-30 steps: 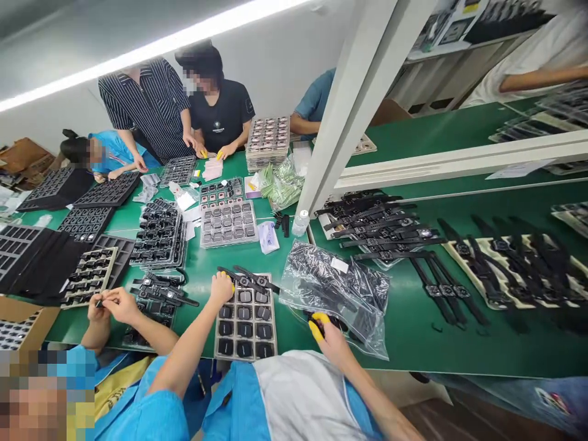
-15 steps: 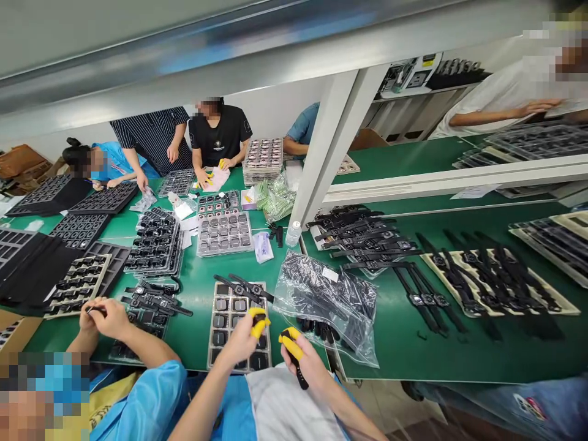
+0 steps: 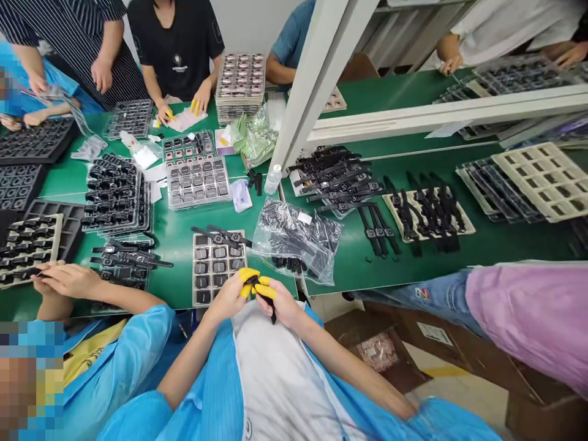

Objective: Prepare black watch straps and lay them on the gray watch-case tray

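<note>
At the green surface (image 3: 174,236), a worker's left hand (image 3: 229,298) and right hand (image 3: 285,306) both pinch a black strap piece (image 3: 274,314), held just off the near right corner of a pale tray (image 3: 211,274). Two strapped watches (image 3: 234,236) lie across that tray's far end, while square cases (image 3: 219,266) without straps sit in its compartments, suggesting that work on the tray is at an early stage, with the held piece apparently unfinished. To the tray's right lies a clear bag (image 3: 312,231) with black contents.
</note>
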`<state>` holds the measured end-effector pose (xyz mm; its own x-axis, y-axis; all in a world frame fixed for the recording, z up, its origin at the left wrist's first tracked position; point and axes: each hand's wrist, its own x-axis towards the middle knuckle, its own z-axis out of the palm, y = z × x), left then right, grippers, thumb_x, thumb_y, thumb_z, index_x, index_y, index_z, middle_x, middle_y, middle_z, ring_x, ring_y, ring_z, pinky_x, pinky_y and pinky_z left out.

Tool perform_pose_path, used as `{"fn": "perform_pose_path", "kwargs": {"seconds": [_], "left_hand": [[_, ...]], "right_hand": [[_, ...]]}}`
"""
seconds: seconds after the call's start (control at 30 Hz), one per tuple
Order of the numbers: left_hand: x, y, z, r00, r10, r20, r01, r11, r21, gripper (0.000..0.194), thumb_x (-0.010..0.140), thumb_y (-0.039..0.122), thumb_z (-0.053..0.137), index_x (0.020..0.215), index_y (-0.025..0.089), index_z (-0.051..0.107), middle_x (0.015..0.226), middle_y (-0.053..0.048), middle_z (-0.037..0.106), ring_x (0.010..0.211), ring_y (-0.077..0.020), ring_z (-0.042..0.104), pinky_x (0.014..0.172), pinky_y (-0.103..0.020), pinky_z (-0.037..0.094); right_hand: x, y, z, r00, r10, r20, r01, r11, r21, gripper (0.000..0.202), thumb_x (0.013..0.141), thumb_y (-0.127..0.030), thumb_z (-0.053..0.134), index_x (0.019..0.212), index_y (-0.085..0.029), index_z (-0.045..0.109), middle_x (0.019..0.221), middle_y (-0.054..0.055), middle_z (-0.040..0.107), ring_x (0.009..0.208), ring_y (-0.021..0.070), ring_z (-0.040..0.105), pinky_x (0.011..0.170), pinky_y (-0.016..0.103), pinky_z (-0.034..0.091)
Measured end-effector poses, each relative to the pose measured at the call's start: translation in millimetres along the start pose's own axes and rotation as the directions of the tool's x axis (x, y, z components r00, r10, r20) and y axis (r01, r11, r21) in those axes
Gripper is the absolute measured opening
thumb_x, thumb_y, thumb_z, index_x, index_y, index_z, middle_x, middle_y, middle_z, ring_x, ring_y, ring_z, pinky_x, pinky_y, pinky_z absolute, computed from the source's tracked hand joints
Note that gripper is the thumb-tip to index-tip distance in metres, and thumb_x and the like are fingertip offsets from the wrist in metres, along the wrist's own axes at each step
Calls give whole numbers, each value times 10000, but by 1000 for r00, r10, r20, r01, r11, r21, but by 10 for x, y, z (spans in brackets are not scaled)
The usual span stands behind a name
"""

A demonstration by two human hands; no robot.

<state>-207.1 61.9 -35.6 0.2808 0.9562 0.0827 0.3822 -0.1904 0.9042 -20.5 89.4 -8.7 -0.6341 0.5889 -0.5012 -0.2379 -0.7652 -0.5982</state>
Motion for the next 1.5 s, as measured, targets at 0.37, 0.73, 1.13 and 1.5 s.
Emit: {"fn": "perform_pose_path", "kwargs": {"seconds": [0.37,0.73,1.13,1.5], "left_hand": [[114,-56,86,997,78,-29,-79,996,-34,589,894,15,412,1431,227,530,1276,-109,637,1196,-225,620,1038,-416,529],[169,-34,2,998,22,66,-18,998,-55,561,885,35,440,1398,212,581,1296,-108,675,1220,-239,634,1064,-431,532],[78,7,65,999,19,27,-20,997,70,567,927,49,411,1465,203,504,1320,-135,614,1249,-246,598,1080,-445,520],[135,180,-131,977,-101,189,47,962,268,403,962,212,537,1359,187,606,1139,-115,608,1077,-255,611,962,-433,568]], "right_hand": [[33,9,-25,997,-66,-31,69,991,111,417,799,-514,794,807,-218,501,475,-86,478,389,65,287,401,205,248],[29,-87,-80,1000,-17,-27,17,1000,-11,497,792,-647,758,810,-203,536,487,-65,519,389,68,306,419,232,213],[22,-76,-67,998,56,2,-55,978,203,483,758,-554,821,808,-218,478,485,-95,442,393,51,259,417,211,186],[-23,-176,-66,986,164,-17,-159,975,156,491,719,-532,846,750,-202,484,478,-101,405,403,32,221,411,207,133]]}}
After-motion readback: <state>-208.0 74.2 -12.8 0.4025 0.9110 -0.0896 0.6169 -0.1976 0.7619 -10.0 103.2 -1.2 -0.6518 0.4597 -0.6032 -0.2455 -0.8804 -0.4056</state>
